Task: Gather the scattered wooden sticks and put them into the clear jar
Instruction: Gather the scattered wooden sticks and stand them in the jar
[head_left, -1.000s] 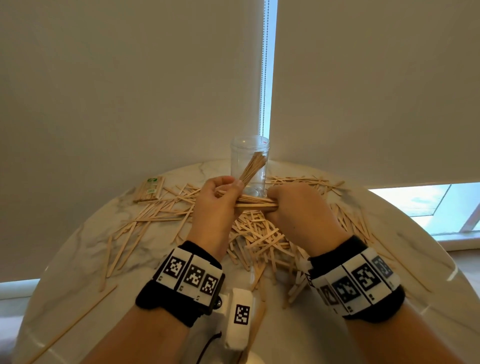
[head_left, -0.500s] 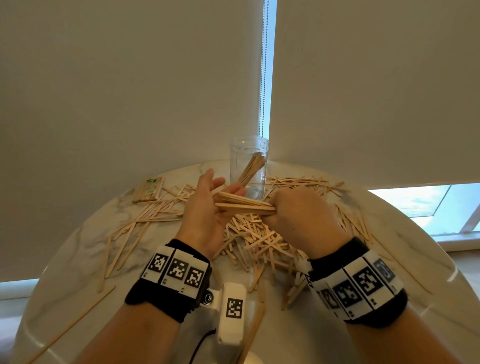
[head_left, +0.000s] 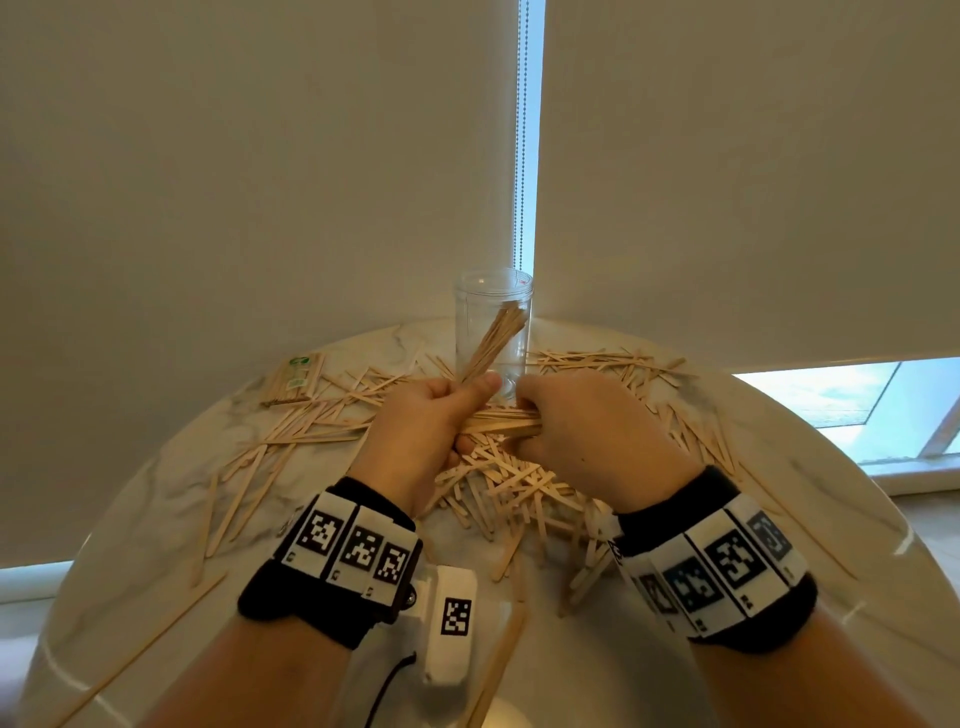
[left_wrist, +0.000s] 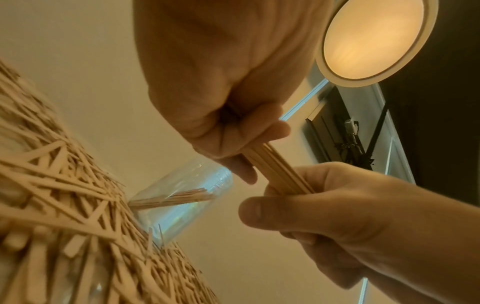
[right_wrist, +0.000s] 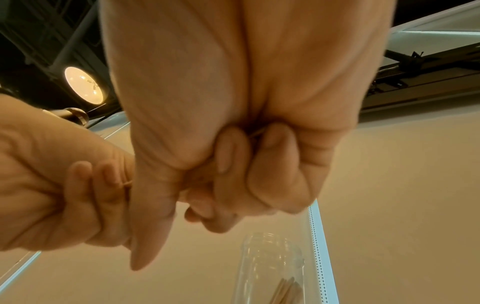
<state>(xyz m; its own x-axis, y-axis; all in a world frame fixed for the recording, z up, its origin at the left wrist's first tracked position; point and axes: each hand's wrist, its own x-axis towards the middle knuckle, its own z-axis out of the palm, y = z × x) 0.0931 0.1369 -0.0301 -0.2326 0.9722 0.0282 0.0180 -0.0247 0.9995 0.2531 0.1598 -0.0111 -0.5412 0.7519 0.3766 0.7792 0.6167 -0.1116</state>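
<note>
Head view: both hands (head_left: 514, 431) around stick bundle (head_left: 501, 423)

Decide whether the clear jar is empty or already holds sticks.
Partly filled. The clear jar stands upright with a few sticks leaning inside; most sticks still lie on the table.

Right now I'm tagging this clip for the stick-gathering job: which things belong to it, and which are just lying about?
Part of the job:
- bundle of sticks, gripped by left hand and right hand
- clear jar, a few sticks inside
- scattered sticks on the marble table

Just lying about:
- wrapped stick packet
- bead chain
</note>
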